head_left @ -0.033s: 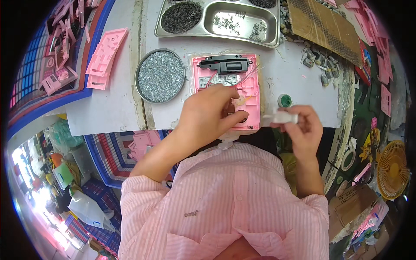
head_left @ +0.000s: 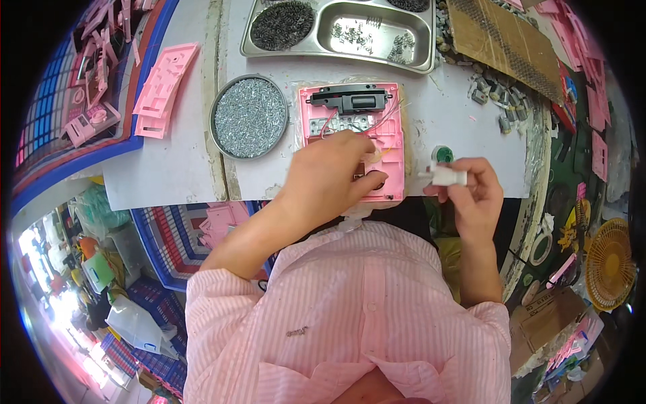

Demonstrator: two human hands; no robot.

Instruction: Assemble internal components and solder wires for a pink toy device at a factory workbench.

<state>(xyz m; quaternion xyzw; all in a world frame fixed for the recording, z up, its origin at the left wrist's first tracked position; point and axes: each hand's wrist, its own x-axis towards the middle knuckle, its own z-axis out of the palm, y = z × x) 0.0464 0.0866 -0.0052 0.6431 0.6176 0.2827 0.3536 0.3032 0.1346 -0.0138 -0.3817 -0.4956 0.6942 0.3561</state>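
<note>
A pink plastic case (head_left: 392,160) lies in front of me, its inner side up, with a black mechanism (head_left: 350,100) and thin wires at its far end. My left hand (head_left: 330,170) holds the case from the left, fingers curled over it and thumb apart. A pale round part (head_left: 373,155) shows by the fingertips; a dark round part by the thumb is partly hidden. Right of the case, my right hand (head_left: 477,194) is closed on a small white nozzle bottle (head_left: 449,176), tilted sideways, its tip toward the case and apart from it.
A small green-filled cup (head_left: 442,155) stands just beyond the bottle. To the left is a round dish (head_left: 249,81) of small metal pins. A steel tray (head_left: 422,62) of springs lies at the back. Cardboard (head_left: 501,42) and small metal parts (head_left: 515,111) lie far right; pink panels (head_left: 163,87), left.
My right hand and the white bottle have shifted slightly right and away from me. My left hand stays on the case, nearly still.
</note>
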